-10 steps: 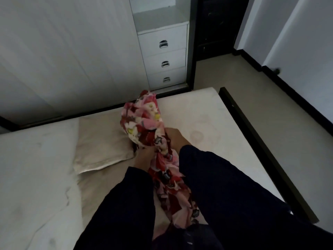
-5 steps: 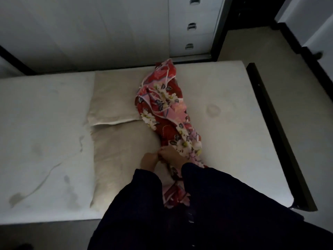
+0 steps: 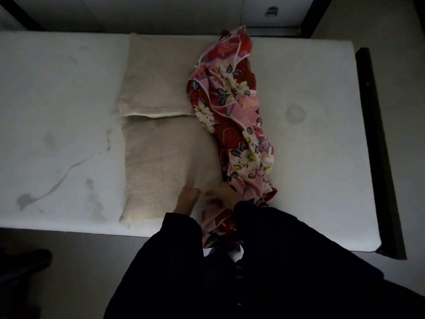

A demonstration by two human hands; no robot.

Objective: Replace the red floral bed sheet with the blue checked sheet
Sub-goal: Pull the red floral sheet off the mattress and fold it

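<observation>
The red floral sheet (image 3: 232, 104), held up in a bunch by both hands a second ago, is now laid down as a twisted roll. It runs from under the right hand (image 3: 222, 194) away across the bare mattress (image 3: 322, 146). The left hand (image 3: 187, 200) has been taken off it and is rested flat, fingers released, on the near pillow (image 3: 161, 166) just beside the roll. Whether the right hand grasps the cloth cannot be told, as its fingers are hidden. The bed is judged stripped; the blue checked sheet is not seen.
</observation>
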